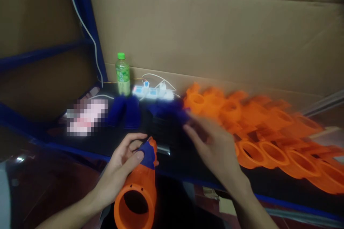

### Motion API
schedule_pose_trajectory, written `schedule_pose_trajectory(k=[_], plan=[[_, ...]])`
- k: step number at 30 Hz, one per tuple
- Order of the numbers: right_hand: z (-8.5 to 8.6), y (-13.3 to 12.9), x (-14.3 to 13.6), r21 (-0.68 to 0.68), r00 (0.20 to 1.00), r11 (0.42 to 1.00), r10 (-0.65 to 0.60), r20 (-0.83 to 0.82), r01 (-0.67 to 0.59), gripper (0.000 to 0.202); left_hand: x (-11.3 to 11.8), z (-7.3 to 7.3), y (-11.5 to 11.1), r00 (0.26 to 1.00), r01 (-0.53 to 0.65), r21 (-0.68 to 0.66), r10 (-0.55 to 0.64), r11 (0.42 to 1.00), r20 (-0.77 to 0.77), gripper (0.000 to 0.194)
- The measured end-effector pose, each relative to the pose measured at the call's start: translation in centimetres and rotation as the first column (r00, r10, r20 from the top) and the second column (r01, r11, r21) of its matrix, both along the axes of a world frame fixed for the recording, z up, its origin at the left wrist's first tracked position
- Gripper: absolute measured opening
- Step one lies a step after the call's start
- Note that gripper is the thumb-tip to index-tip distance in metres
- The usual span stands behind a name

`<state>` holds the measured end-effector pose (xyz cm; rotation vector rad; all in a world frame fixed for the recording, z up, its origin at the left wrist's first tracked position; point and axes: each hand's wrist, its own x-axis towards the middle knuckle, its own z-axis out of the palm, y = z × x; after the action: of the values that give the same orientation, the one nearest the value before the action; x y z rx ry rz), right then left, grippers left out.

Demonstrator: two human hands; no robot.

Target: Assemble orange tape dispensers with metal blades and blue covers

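Orange tube in the left hand, right hand at the blue pieces

The tube (146, 180) is in front of you, above the near edge of the surface (182, 154), with its round mouth toward you. Your left hand (125, 161) grips it at the far end, and the thumb presses on the blue patch (147, 154) there. I judge that the tube is hard plastic, light for its size and not easy to break. The wall looks smooth, so it may turn a little in dry fingers. A good hold is around the body, behind the thick rim; the far end has an uneven edge, so there you should pinch with more care.

Your right hand (216, 143) is over the surface, its fingertips beside some blurred blue pieces (168, 110). Because of the blur, I cannot tell if it holds one of them. Two more blue pieces (133, 112) lie to the left of these; they look light and probably rather stiff.

On the right, many other tubes (255, 114) lie close together; the mouths that face you look hollow.

Behind the blue pieces stands a bottle (123, 75) with its green cap on; how full it is, I cannot say. Just beside it is a power strip (153, 92) with plugs.
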<state>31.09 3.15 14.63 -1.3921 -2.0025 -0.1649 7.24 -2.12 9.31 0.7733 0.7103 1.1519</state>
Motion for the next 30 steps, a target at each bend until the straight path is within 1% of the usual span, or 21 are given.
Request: schedule_pose_trajectory(k=[1, 3, 4, 6, 10, 12, 16, 19, 21, 22, 23, 25, 27, 28, 30], plan=[[-0.1, 0.9, 0.7, -0.026, 0.992, 0.993, -0.110, 0.056, 0.111, 0.038, 0.1, 0.0, 0.0, 1.000, 0.018, -0.045, -0.017, 0.999, 0.016, 0.041], [-0.7, 2.6, 1.7, -0.067, 0.939, 0.952, -0.280, 0.200, 0.299, 0.043, 0.4, -0.1, 0.1, 0.996, 0.038, -0.081, -0.031, 0.996, 0.080, 0.041], [-1.0, 3.3, 2.0, -0.075, 0.903, 0.926, -0.338, 0.267, 0.369, 0.045, 0.5, -0.2, 0.2, 0.994, 0.039, -0.095, -0.029, 0.995, 0.107, 0.041], [-1.8, 4.2, 2.3, -0.091, 0.852, 0.893, -0.384, 0.356, 0.441, 0.044, 0.6, -0.4, 0.3, 0.990, 0.032, -0.103, -0.017, 0.994, 0.141, 0.039], [-2.8, 5.1, 2.4, -0.099, 0.830, 0.880, -0.393, 0.397, 0.464, 0.036, 0.6, -0.9, 0.5, 0.989, 0.008, -0.068, 0.003, 0.998, 0.149, 0.039], [-3.0, 5.2, 2.5, -0.075, 0.823, 0.877, -0.412, 0.391, 0.474, 0.032, 0.6, -1.0, 0.6, 0.988, -0.015, -0.088, 0.028, 0.996, 0.149, 0.039], [-3.1, 5.5, 2.8, -0.047, 0.832, 0.886, -0.414, 0.368, 0.462, 0.029, 0.6, -1.1, 0.7, 0.984, -0.043, -0.150, 0.068, 0.988, 0.164, 0.039], [-2.7, 5.5, 2.5, 0.018, 0.850, 0.894, -0.432, 0.301, 0.448, 0.033, 0.7, -1.1, 0.8, 0.981, -0.076, -0.138, 0.099, 0.988, 0.169, 0.038], [-2.1, 4.9, 1.8, 0.122, 0.880, 0.905, -0.426, 0.212, 0.409, 0.032, 0.8, -1.0, 0.8, 0.979, -0.103, -0.106, 0.119, 0.989, 0.163, 0.031], [-1.7, 4.2, 1.2, 0.184, 0.904, 0.913, -0.394, 0.166, 0.364, 0.030, 1.0, -1.0, 0.9, 0.979, -0.115, -0.086, 0.127, 0.990, 0.157, 0.028], [-1.3, 3.4, 0.5, 0.245, 0.932, 0.921, -0.340, 0.126, 0.303, 0.027, 1.1, -0.9, 0.9, 0.979, -0.128, -0.065, 0.136, 0.990, 0.150, 0.026], [-0.5, 1.3, -1.2, 0.321, 0.981, 0.938, -0.170, 0.089, 0.133, 0.021, 1.6, -0.8, 0.9, 0.978, -0.157, -0.029, 0.160, 0.987, 0.135, 0.026], [0.1, -1.1, -2.7, 0.317, 0.996, 0.948, 0.011, 0.084, -0.038, 0.019, 2.0, -0.8, 1.0, 0.970, -0.206, -0.006, 0.205, 0.979, 0.132, 0.028], [0.4, -2.1, -3.3, 0.301, 0.994, 0.949, 0.078, 0.073, -0.097, 0.019, 2.3, -0.8, 1.0, 0.963, -0.233, 0.004, 0.230, 0.973, 0.138, 0.028], [0.6, -3.8, -4.1, 0.267, 0.984, 0.948, 0.176, 0.005, -0.171, 0.017, 2.6, -0.9, 1.1, 0.956, -0.263, 0.028, 0.257, 0.964, 0.141, 0.026]])
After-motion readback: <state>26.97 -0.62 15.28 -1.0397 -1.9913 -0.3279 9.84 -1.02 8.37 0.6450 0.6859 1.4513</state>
